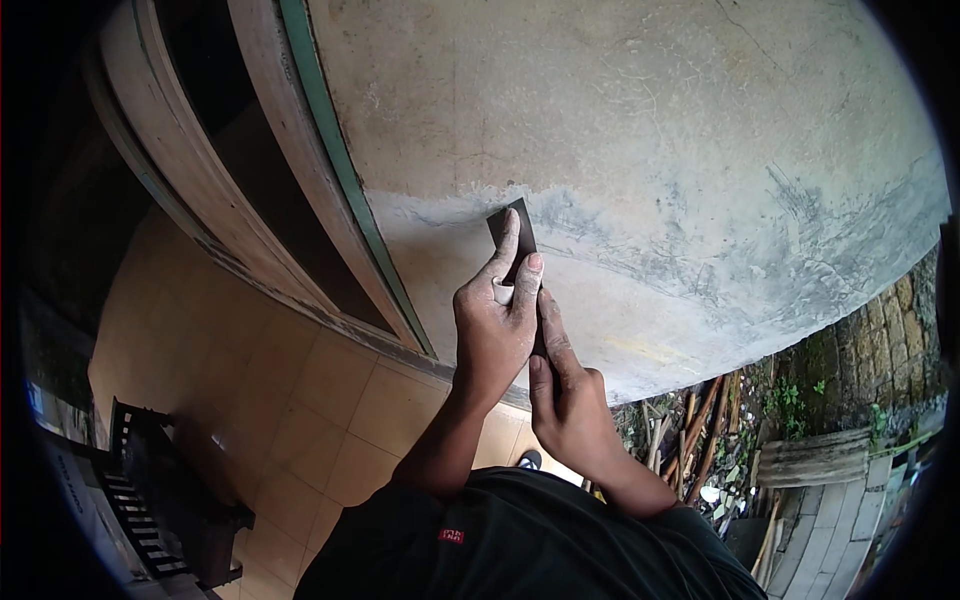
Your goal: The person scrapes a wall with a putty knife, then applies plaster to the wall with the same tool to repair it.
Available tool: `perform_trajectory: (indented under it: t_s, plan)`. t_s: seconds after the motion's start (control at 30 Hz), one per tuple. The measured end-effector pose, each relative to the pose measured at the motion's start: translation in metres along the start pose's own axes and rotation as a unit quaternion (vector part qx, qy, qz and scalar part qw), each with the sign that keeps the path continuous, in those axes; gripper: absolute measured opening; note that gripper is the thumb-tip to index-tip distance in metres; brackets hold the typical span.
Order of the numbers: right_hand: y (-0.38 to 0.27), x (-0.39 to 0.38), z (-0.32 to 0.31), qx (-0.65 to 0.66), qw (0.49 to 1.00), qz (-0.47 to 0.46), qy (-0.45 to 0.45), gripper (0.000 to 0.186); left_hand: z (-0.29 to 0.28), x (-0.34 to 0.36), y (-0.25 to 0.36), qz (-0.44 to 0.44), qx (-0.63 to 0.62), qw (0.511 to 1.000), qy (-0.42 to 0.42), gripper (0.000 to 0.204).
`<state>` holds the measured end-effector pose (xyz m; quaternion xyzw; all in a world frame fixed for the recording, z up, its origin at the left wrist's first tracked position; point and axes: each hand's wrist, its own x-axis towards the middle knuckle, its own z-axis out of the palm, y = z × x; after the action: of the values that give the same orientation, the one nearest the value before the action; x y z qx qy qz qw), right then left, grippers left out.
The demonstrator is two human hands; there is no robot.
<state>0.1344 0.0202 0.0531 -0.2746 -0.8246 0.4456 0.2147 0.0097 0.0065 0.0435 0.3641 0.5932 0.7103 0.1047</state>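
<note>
A dark, flat, square-ended scraper lies against the grey wall, its end at the lower border of a bare, cracked area. My left hand is closed about its upper part, index finger stretched along the blade and thumb beside it. Something small and white shows between those fingers; I cannot make out what it is. Below, my right hand grips the lower end of the scraper, with the index finger pointing up along it. Pale dust coats the fingers of both hands.
To the left stands a wooden frame with a green edge strip. Tan floor tiles lie below, with a dark slatted bench. On the right are sticks and debris beside a mossy stone wall.
</note>
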Motion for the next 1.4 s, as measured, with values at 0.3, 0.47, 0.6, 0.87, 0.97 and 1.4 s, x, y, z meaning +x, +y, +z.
perform_trajectory:
  t_s: [0.3,0.47,0.6,0.87,0.97,1.4]
  plan:
    - [0.075,0.012,0.022,0.1,0.989,-0.105,0.029,0.051,0.006,-0.009,-0.051,0.102,-0.049,0.986,0.119,0.052]
    - [0.078,0.023,0.051,0.303,0.951,-0.053,0.033,0.048,-0.014,0.007,-0.041,0.015,-0.015,0.993,0.112,0.041]
    - [0.075,0.028,0.07,0.287,0.953,-0.078,0.065,0.049,-0.024,0.02,-0.046,0.042,-0.079,0.991,0.099,0.022]
    - [0.059,0.034,0.091,0.283,0.955,-0.042,0.085,0.052,-0.039,0.038,-0.053,-0.046,-0.061,0.997,-0.017,0.029]
    - [0.052,0.031,0.096,0.302,0.946,-0.038,0.109,0.052,-0.038,0.041,-0.048,-0.038,-0.07,0.997,-0.014,0.03]
    - [0.029,0.034,0.112,0.303,0.94,-0.026,0.155,0.053,-0.051,0.051,-0.039,-0.063,-0.069,0.993,-0.079,0.033]
